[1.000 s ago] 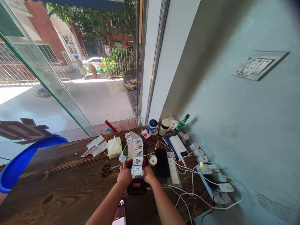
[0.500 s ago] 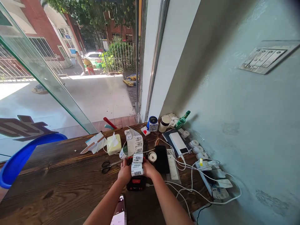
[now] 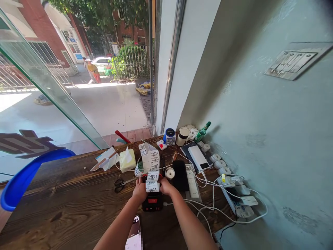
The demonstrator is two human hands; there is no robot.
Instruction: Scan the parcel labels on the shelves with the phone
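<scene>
A black-and-red label printer point(image 3: 152, 203) sits on the dark wooden table. A strip of white printed labels point(image 3: 152, 186) lies over its top, with numbers such as 4001 and 4009. My left hand point(image 3: 139, 191) grips the printer's left side, and my right hand point(image 3: 165, 186) grips its right side. Both sets of fingertips are partly hidden at the printer's far end. Behind it a longer curl of labels point(image 3: 154, 160) stands up, its numbers running through 4013, 4014 and 4015. A small white label roll point(image 3: 170, 173) is beside my right hand.
Scissors point(image 3: 120, 185) and a yellow tissue pack point(image 3: 127, 160) lie to the left. A phone point(image 3: 134, 236) is at the near edge. On the right are a black pouch point(image 3: 180, 175), white cables, a power strip point(image 3: 226, 194) and a green bottle point(image 3: 202, 132). A wall borders the right side.
The near label loop over the printer appears slightly shorter and higher. Both hands stay at the printer's sides. The whole view has shifted slightly.
</scene>
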